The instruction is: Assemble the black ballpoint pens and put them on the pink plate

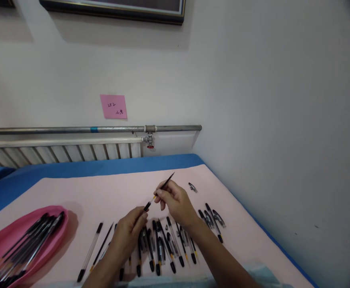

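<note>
My left hand [130, 226] is closed around a clear pen barrel [147, 206] with a black grip, which points up and to the right. In my right hand [173, 200] a black ink refill [166, 182] is pinched between thumb and fingers, its dark tip pointing up. The refill's yellowish lower end meets or lies very close to the barrel's open end; whether it is inside I cannot tell. Below my hands lie several pen barrels [157, 248], caps and refills. To the left of them rest a loose barrel [91, 250] and another refill [102, 245].
A pink oval basin [65, 224] holding several pens [40, 240] stands at the left. Pen caps [218, 218] and a barrel lie on the right, with one cap [193, 187] farther back. Pink paper covers the blue table [163, 161]; walls, a radiator [73, 152] and pipe bound it.
</note>
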`<state>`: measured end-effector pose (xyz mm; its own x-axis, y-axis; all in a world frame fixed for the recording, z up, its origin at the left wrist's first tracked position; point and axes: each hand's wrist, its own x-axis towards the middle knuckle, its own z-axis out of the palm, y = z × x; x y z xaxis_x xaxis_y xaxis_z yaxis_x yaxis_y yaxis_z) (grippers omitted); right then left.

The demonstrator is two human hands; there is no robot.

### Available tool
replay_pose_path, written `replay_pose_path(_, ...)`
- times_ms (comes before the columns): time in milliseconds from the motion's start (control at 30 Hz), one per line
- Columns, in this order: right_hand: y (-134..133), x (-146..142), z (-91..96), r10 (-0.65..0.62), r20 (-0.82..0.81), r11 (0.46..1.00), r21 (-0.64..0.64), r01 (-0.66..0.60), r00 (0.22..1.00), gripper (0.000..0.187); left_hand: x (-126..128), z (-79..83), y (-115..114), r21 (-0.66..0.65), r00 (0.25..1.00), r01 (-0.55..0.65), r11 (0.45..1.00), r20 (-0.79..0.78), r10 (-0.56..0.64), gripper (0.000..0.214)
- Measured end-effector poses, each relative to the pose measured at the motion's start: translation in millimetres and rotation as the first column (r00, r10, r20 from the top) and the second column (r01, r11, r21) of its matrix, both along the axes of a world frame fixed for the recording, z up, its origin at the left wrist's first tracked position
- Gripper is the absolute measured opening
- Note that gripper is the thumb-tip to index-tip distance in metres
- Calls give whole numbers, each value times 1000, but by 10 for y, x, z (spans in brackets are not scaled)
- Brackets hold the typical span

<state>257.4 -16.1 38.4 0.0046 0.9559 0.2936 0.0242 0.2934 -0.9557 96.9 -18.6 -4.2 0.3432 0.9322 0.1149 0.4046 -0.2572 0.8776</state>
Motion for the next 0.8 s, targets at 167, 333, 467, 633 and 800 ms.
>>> replay_pose_path(167,42,-81,-121,82,91,986,-154,-67,993,6,8,-26,2,-93,996,8,996,86,0,31)
replay_pose_path(333,203,221,-227,-183,371,976,-39,212,911,27,0,-118,52,-222,960,17,975,278,47,35)
replay_pose_path(467,333,797,-373,-450,676,835,88,543,583,27,14,-120,54,-326,932,33,945,352,89,36)
replay_pose_path(633,370,1217,-655,-365,861,807,103,582,353,29,29,-121,40,-330,918,24,944,381,110,36)
replay_pose_path(800,436,1233,-793,-255,936,856,101,507,244,28,40,-99,24,-362,919,3,932,368,140,40)
